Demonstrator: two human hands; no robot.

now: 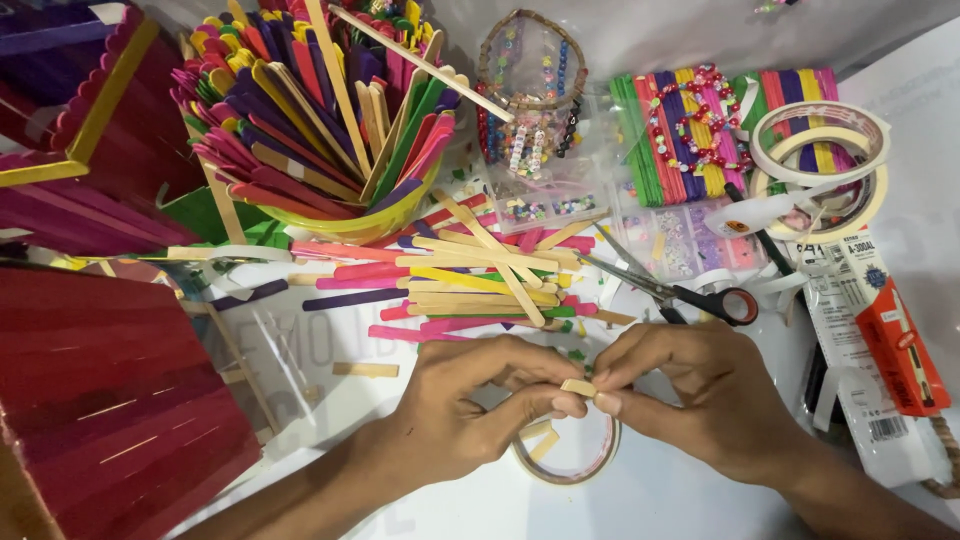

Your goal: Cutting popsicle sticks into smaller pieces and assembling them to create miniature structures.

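Head view of a craft table. The left hand (470,395) and right hand (690,395) meet at the lower centre, both closed in a pinch on a short stick piece (578,388) of pale wood, held between thumbs and forefingers of the two hands. The piece sits just above a tape roll (567,455) that lies flat on the white table (680,500), partly hidden by the fingers; a few bits of pale wood lie inside the roll's ring.

Just beyond the hands lies a loose pile of sticks (470,285) in pink, yellow, green, purple and plain wood, some crossing others. Behind it a yellow bowl (350,225) stands crammed with coloured sticks, leaning outward in all directions. Scissors (680,290) with black and red handles lie right of the pile, blades pointing toward the upper left. A clear box of beads (545,205) sits beyond the scissors, with a beaded hoop (530,70) above it. Further right lie bundles (690,130) of coloured sticks with a red bead string on top, and two more tape rings (820,160) overlapping. A glue pack (880,350) in red and white lies at the right edge. A red stick-built box (110,410) fills the lower left corner.
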